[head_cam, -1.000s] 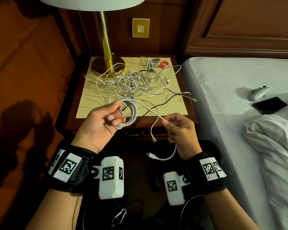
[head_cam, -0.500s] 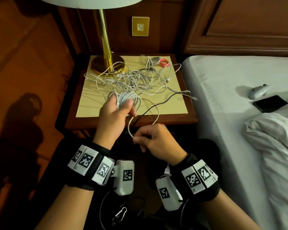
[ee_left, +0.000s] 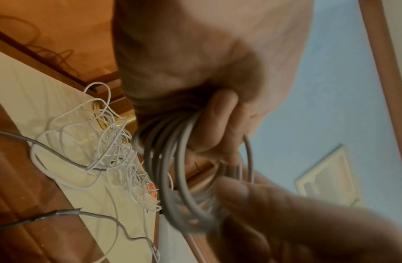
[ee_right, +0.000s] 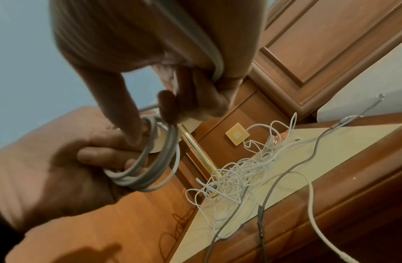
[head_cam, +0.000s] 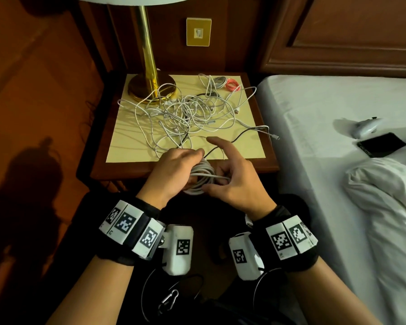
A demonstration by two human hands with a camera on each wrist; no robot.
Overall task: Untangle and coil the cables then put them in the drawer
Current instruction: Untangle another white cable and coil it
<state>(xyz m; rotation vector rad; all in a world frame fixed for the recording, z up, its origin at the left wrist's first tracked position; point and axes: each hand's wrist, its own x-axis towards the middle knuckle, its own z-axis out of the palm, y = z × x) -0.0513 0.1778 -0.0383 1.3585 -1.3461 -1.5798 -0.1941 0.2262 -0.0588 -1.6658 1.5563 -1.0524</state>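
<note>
Wrapping up the first white coil (head_cam: pixel 201 178), big tangle (head_cam: pixel 188 113) untouched on the nightstand (head_cam: pixel 266 164).
Left hand (head_cam: pixel 174 171) curled round the loops just off the front edge; right hand (head_cam: pixel 234 181) pinches the tail across them, index finger sticking out. Next I'd tuck the end, then find the drawer, which isn't visible.

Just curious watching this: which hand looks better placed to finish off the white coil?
Probably the right hand: it pinches the cable's loose end across the white coil, index finger free. The left hand is busy gripping the loops.
</note>
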